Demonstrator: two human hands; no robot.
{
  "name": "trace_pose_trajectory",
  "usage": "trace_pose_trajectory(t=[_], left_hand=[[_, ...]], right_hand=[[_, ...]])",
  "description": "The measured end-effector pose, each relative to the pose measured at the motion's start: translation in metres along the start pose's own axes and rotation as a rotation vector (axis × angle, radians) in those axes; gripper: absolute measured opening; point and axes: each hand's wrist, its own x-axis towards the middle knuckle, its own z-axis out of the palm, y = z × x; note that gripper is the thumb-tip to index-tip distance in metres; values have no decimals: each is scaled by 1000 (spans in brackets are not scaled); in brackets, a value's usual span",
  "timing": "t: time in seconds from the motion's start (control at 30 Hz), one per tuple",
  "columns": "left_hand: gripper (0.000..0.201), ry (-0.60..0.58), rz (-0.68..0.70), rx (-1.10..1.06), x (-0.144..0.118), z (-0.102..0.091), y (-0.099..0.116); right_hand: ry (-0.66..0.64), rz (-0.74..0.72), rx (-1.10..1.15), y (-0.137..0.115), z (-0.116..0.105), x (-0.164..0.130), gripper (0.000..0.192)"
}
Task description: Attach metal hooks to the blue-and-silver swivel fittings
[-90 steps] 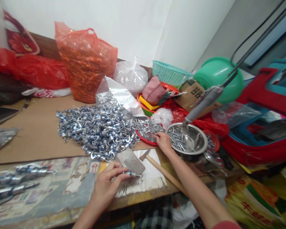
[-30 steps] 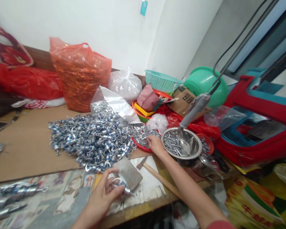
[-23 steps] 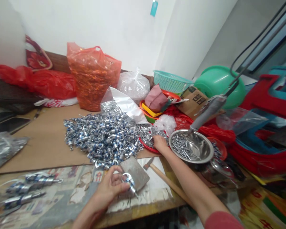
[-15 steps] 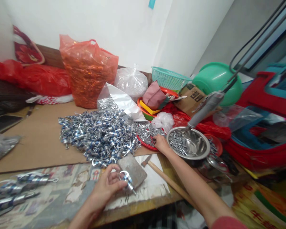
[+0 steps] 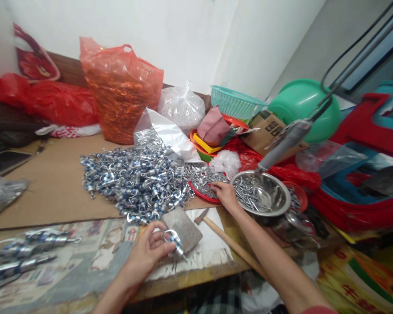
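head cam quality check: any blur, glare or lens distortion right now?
Head view: hands sharp, the left hand gripping a hooked metal fitting; glare on the steel bowl and the orange bag; wide-angle bending shows at the right edge; light is even, shadows soft.

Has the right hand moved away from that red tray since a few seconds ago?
No. The right hand stays at the red tray of small metal parts, just left of the steel bowl, as before.

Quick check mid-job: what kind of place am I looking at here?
Most likely a home or small-workshop bench for hand assembly of small hardware: a big heap of blue-and-silver hook fittings, a steel bowl of metal pins, a hammer, and bulging plastic sacks against the wall.
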Motion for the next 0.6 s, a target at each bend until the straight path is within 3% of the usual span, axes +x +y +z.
trace_pose_trajectory(t=[0.13, 0.23, 0.3, 0.43, 0.6], left_hand=[[37, 14, -1, -15, -1, 1, 2], [37, 8, -8, -27, -1, 0, 1], [38, 0, -8, -38, 0, 0, 1], [39, -26, -9, -58, 1, 0, 1], [41, -4, -6, -58, 1, 2, 2]], right_hand=[[-81, -24, 228, -48, 6, -41, 26], [-323, -49, 554, -83, 10, -80, 29], [-456, -81, 608, -100, 8, -97, 31], [-577, -156, 473, -111, 4, -102, 36], [-562, -89, 671, -103, 16, -98, 42]])
